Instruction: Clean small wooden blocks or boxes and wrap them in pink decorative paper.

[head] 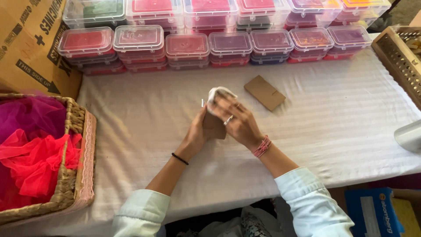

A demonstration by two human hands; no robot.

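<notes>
Mid-table, both hands meet on one brown pouch (214, 127). The left hand (196, 136) grips its left side, and the right hand (239, 123) closes over a white wad (218, 93) at the pouch's top, its long axis running toward the boxes (188, 46). One flat brown card (264, 92) lies just right. One basket (78, 166) sits at the left edge.
</notes>
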